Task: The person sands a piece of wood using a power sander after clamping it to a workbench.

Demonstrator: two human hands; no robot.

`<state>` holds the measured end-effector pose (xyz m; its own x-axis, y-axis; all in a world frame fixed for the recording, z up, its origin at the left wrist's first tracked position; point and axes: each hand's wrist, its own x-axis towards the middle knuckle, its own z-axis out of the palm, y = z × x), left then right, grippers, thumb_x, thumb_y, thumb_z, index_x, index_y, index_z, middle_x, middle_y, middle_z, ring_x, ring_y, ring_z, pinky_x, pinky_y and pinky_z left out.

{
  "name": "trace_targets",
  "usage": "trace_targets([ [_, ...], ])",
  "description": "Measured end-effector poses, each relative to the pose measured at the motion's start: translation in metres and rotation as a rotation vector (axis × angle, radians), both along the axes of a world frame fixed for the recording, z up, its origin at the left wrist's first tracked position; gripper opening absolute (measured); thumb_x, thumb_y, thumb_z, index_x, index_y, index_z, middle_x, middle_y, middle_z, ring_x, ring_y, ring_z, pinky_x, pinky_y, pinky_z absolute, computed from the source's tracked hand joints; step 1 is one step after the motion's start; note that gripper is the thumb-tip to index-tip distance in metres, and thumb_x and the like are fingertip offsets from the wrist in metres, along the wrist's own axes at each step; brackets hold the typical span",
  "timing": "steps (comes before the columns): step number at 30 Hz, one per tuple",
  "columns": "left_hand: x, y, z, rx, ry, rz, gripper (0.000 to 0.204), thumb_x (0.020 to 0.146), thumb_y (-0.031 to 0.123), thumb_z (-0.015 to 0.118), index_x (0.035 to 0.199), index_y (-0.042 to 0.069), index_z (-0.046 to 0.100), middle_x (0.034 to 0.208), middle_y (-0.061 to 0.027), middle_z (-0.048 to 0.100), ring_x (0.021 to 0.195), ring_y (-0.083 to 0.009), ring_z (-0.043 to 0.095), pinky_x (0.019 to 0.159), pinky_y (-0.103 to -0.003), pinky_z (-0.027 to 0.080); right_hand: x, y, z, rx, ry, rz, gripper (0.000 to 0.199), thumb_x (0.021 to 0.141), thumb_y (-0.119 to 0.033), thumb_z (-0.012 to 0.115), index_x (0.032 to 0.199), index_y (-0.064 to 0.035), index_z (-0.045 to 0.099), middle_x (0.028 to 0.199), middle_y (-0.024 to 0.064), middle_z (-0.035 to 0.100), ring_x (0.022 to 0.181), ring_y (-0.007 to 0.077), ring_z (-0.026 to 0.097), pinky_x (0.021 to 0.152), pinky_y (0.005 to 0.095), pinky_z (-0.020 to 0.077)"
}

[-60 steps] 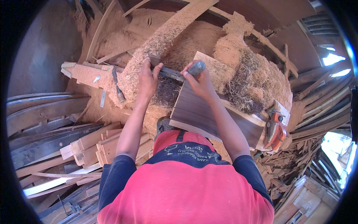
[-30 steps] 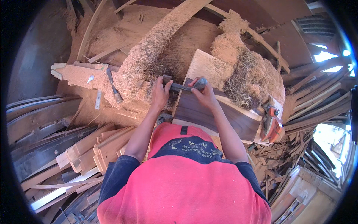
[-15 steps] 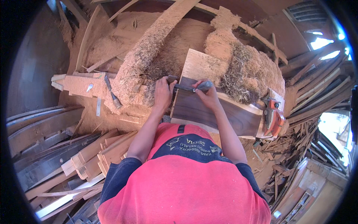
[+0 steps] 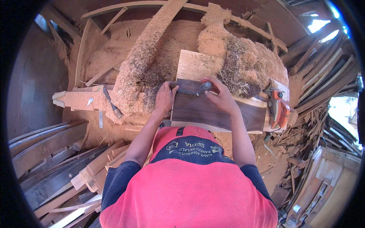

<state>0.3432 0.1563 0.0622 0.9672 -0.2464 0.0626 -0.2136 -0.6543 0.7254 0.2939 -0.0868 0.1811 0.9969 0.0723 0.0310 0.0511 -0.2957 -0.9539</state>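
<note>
"What has changed just now, from left to right?"

"The left hand (image 4: 164,99) has come to the left edge of the board (image 4: 220,114), gripping the left end of a dark bar tool (image 4: 186,91). One second ago, this end was outside the edge. Now the bar is over the board, so the tool is placed for working there."

"And the right hand (image 4: 222,97)?"

"Its fingers have become looser around the grey knob (image 4: 205,86). If they still touch it, I cannot tell surely."

"Please count, also from the left."

"One metal strip (image 4: 100,119), one wooden-handled tool (image 4: 111,103), two hands, one bar tool with one knob, one board, and one orange power tool (image 4: 282,114)."
</note>
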Motion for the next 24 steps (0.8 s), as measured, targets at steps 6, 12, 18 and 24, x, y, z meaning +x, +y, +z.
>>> trace_targets([
  [6, 0.0, -0.001, 0.005, 0.006, 0.016, 0.011, 0.036, 0.101, 0.033, 0.059, 0.113, 0.0, 0.051, 0.105, -0.0268, 0.062, 0.1, -0.0459, 0.061, 0.086, -0.051, 0.05, -0.002, 0.024, 0.048, -0.718, 0.41, -0.175, 0.048, 0.085, -0.021, 0.079, 0.125, -0.005, 0.06, 0.12, 0.0141, 0.066, 0.107, 0.0297, 0.067, 0.09, 0.0371, 0.0542],
  [12, 0.004, -0.004, 0.01, -0.001, 0.086, -0.041, 0.042, 0.102, 0.035, 0.057, 0.111, -0.006, 0.05, 0.105, -0.0316, 0.06, 0.1, -0.0509, 0.058, 0.084, -0.055, 0.047, -0.004, 0.004, 0.022, -0.419, -0.318, -0.053, 0.035, 0.084, -0.029, 0.08, 0.108, -0.0062, 0.068, 0.099, 0.0127, 0.071, 0.093, 0.0303, 0.07, 0.082, 0.04, 0.0537],
  [18, 0.004, -0.004, 0.005, 0.025, 0.065, -0.008, 0.037, 0.101, 0.034, 0.058, 0.11, -0.002, 0.049, 0.103, -0.0288, 0.061, 0.1, -0.0471, 0.059, 0.084, -0.053, 0.049, -0.009, 0.026, 0.025, -0.674, 0.103, -0.194, 0.043, 0.085, -0.019, 0.077, 0.124, -0.0059, 0.064, 0.116, 0.0148, 0.069, 0.106, 0.0328, 0.067, 0.087, 0.0387, 0.0534],
  [24, 0.004, 0.002, -0.003, 0.008, 0.027, -0.019, 0.04, 0.101, 0.034, 0.059, 0.109, -0.004, 0.048, 0.102, -0.0307, 0.06, 0.099, -0.0485, 0.059, 0.083, -0.053, 0.049, -0.015, 0.015, 0.026, -0.318, -0.081, -0.048, 0.039, 0.082, -0.026, 0.081, 0.112, -0.0055, 0.068, 0.097, 0.0127, 0.07, 0.094, 0.0327, 0.069, 0.081, 0.0382, 0.0545],
])
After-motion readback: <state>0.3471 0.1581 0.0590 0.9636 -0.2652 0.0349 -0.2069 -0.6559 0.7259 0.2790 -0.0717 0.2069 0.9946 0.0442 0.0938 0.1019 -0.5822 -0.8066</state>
